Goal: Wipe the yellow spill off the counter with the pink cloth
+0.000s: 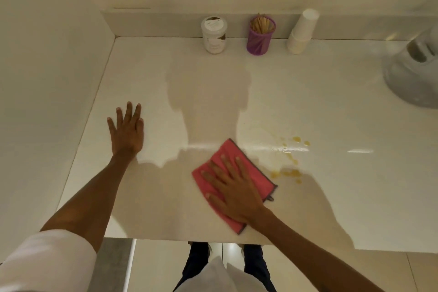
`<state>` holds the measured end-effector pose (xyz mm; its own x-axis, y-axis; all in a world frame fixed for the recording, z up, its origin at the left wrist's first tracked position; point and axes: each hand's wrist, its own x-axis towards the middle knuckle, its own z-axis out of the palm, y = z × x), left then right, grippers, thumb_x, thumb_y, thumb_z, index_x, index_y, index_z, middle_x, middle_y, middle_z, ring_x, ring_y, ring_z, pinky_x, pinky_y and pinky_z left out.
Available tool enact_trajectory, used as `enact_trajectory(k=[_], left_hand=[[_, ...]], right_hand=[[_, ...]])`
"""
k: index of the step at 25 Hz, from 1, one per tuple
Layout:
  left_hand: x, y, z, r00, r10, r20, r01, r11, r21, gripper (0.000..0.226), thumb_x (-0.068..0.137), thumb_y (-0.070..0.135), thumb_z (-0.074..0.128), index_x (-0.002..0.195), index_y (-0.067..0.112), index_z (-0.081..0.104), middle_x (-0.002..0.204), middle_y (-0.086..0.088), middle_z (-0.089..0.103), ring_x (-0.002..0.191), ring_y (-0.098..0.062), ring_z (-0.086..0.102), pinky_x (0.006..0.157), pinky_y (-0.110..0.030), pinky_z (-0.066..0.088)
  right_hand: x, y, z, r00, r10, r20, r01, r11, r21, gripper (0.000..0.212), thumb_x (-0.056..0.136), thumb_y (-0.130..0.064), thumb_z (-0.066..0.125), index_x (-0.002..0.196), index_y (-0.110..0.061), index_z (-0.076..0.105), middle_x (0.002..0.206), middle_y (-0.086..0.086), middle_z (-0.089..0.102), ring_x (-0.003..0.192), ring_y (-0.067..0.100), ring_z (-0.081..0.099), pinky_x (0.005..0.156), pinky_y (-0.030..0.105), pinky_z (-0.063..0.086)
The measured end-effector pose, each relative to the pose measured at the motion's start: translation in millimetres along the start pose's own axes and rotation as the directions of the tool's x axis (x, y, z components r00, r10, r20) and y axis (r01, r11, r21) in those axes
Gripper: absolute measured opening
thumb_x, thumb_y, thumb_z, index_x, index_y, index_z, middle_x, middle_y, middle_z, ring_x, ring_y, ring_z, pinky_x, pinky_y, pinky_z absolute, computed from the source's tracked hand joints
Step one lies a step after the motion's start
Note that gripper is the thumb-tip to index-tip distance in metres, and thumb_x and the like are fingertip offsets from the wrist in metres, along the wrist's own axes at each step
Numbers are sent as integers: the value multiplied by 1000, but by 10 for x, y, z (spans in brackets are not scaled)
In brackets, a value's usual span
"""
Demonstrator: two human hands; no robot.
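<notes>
Two bare forearms enter from bottom of frame, no rings, watch or bracelets visible. Left hand [126, 129] and right hand [233, 188] bare, nails short. White rolled sleeve [45, 265] at lower left corner. White garment hem [208, 277] bottom centre. Dark trousers [198, 261] below, either side of hem.

Flat on the counter [331, 106], near its front edge: cloth [231, 182], pinned under the right hand [233, 187]. Just right of the cloth, apart from it: spill [288, 173], with further drops behind it. Left of the cloth, well apart: left hand [126, 130], palm down on the counter. Along the back wall, left to right: jar [214, 35], holder of sticks [260, 35], stack of cups [301, 31]. At far right: sink [412, 78].
</notes>
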<state>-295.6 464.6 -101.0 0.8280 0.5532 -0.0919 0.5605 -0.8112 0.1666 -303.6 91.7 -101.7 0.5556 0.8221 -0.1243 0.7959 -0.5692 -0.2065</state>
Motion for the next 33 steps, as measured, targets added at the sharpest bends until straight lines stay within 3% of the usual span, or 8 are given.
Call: enact_trajectory(k=[3, 8, 15, 19, 23, 27, 30, 33], left_hand=[[-38, -89, 16, 1000, -15, -1, 15, 1000, 15, 53, 110, 33, 19, 162, 27, 15, 172, -1, 9, 159, -34, 4, 125, -57, -1], [-15, -64, 19, 1000, -11, -19, 12, 1000, 24, 53, 110, 33, 18, 162, 26, 15, 172, -2, 11, 159, -34, 5, 121, -47, -7], [-14, -45, 24, 1000, -12, 1, 12, 999, 48, 54, 110, 32, 19, 163, 25, 13, 172, -2, 8, 159, -34, 2, 112, -35, -25], [5, -56, 34, 1000, -4, 10, 3, 1000, 27, 53, 110, 31, 21, 162, 24, 16, 172, -3, 11, 158, -35, 5, 123, -48, -10], [6, -77, 33, 1000, 0, 15, 0, 1000, 12, 53, 110, 31, 21, 162, 24, 15, 172, -4, 10, 158, -35, 4, 125, -56, -2], [18, -83, 34, 1000, -4, 14, 4, 1000, 1, 53, 110, 31, 22, 162, 23, 16, 172, -4, 11, 158, -35, 5, 124, -56, -1], [8, -92, 33, 1000, -14, 24, 14, 1000, -2, 53, 110, 32, 21, 162, 25, 15, 172, -2, 9, 159, -35, 3, 122, -48, -8], [1, -73, 0, 999, -14, 38, 14, 1000, -13, 53, 110, 33, 20, 163, 25, 13, 172, -2, 7, 159, -33, 1, 113, -34, -24]], right_hand=[[-320, 640, -119, 976, 212, -39, -213, 977, -27, 62, 106, -57, 23, 162, -32, 21, 169, 3, 25, 159, 31, 8, 124, 65, 8], [267, 1565, -433, 861, 507, -48, -507, 862, 9, 67, 104, -59, 6, 164, -30, 1, 172, 3, -1, 158, 37, -4, 126, 59, -1], [1021, 685, -404, 916, 371, -153, -363, 929, 79, 56, 103, -45, 37, 154, -23, 44, 160, 6, 43, 155, 37, 24, 125, 59, 15], [272, 382, -148, 927, 356, -115, -346, 933, 97, 58, 106, -51, 30, 158, -27, 36, 164, 4, 35, 157, 36, 16, 124, 61, 12], [-440, 1054, -163, 830, 547, -110, -545, 837, 56, 64, 106, -58, 14, 164, -30, 11, 172, 4, 12, 158, 36, 5, 126, 60, 4], [-315, 2008, -507, 659, 745, -103, -731, 667, 143, 65, 105, -55, 18, 164, -30, 11, 172, 4, 11, 157, 41, 6, 127, 58, 2], [333, 2032, -639, 702, 703, -113, -688, 711, 145, 62, 107, -49, 25, 164, -26, 17, 171, 6, 14, 158, 40, 5, 127, 57, 1], [920, 1209, -581, 842, 522, -138, -504, 851, 145, 53, 104, -40, 35, 153, -22, 43, 162, 6, 39, 157, 34, 18, 127, 54, 7]])
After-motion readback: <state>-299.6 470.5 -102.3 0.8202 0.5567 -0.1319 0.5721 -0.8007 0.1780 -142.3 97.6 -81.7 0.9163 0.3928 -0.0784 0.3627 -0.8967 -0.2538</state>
